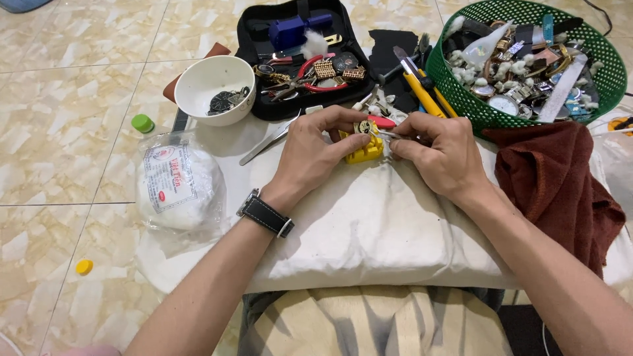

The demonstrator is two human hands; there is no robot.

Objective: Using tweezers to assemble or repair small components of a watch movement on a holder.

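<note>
A small round watch case (363, 126) is seated on top of a yellow holder block (364, 150), which rests on a white cushion (369, 217) between the two hands. The face of the case is turned upward toward the camera; the block's long axis cannot be made out, since most of it is covered. The left hand (313, 153) is closed around the block's left side, thumb and fingers pressed against it. The right hand (438, 155) is pinched shut on a thin metal tool (389, 134), whose tip is pointed leftward at the case. The tool's handle is hidden inside the fingers. A green basket (597, 79) of watch parts is cut off at the right edge, and its contents are too small to be told apart. A white bowl (214, 89) and a black tool case (300, 56) are set behind the hands.
</note>
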